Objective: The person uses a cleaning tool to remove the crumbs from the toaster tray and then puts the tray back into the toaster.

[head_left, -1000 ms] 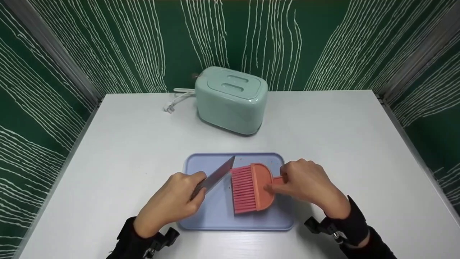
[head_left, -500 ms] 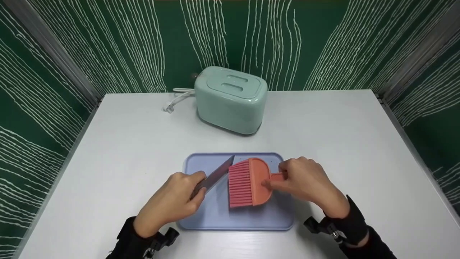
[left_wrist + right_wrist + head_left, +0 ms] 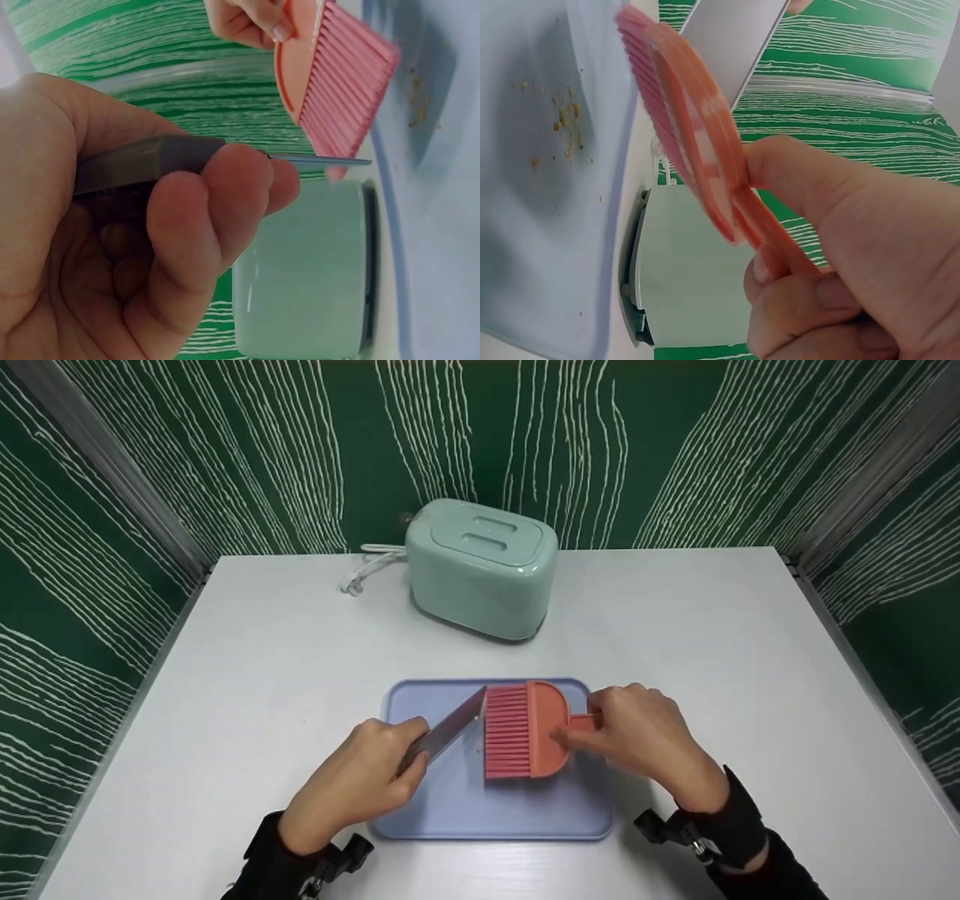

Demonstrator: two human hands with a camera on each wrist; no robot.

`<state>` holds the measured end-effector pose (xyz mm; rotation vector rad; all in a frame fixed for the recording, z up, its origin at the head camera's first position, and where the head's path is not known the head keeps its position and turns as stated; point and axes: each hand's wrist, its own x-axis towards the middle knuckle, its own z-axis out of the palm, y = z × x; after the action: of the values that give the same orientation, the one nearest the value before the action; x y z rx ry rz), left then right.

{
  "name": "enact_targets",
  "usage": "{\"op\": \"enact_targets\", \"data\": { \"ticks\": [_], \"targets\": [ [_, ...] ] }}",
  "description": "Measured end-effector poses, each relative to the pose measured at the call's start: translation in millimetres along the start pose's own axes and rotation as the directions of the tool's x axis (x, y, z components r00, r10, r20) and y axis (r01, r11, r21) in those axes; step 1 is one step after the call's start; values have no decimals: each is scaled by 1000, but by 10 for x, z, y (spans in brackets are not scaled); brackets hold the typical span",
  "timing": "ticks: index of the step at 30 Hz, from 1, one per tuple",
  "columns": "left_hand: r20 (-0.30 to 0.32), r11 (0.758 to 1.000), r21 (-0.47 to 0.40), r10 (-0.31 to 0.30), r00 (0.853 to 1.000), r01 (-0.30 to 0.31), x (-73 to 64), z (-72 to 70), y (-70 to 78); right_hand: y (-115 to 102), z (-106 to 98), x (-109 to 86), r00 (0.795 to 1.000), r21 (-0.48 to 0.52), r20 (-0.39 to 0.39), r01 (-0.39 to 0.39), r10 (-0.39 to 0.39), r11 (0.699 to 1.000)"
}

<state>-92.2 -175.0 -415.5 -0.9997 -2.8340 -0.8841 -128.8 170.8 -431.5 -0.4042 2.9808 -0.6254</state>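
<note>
My left hand [image 3: 365,772] grips a knife [image 3: 452,729] by its dark grey handle [image 3: 150,159]. The broad metal blade slants up and to the right over the blue tray [image 3: 427,817]. In my right hand [image 3: 637,731] is a hand brush [image 3: 550,729], orange with pink bristles [image 3: 508,733], held by its short handle with the thumb against the orange head. The bristles face left, right beside the front of the blade. Yellow-brown crumbs [image 3: 568,120] lie scattered on the tray beneath the brush in the right wrist view.
A mint-green toaster [image 3: 480,574] stands behind the tray on the white table [image 3: 675,622]. Its white cord and plug [image 3: 356,581] lie to its left. Green walls [image 3: 675,427] with white streaks border the back and sides.
The brush has moved toward the tray's far edge along the blade, first a little left, then slightly back right. My left hand and the knife have stayed almost still.
</note>
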Motion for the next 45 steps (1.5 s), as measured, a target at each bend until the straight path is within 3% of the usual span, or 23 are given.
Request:
{"op": "enact_targets", "data": {
  "ticks": [17, 29, 39, 45],
  "targets": [
    [12, 1000, 18, -6, 1000, 6, -5, 14, 42, -37, 40, -16, 1000, -20, -24, 6, -7, 1000],
    [-4, 999, 36, 1, 1000, -1, -5, 14, 31, -18, 27, -20, 1000, -35, 14, -3, 3, 999],
    [-17, 998, 61, 13, 1000, -12, -11, 23, 26, -54, -37, -56, 999, -12, -43, 22, -23, 1000],
    [12, 999, 31, 12, 1000, -12, -9, 22, 39, -47, 16, -22, 999, -24, -40, 23, -24, 999]
  ]
}}
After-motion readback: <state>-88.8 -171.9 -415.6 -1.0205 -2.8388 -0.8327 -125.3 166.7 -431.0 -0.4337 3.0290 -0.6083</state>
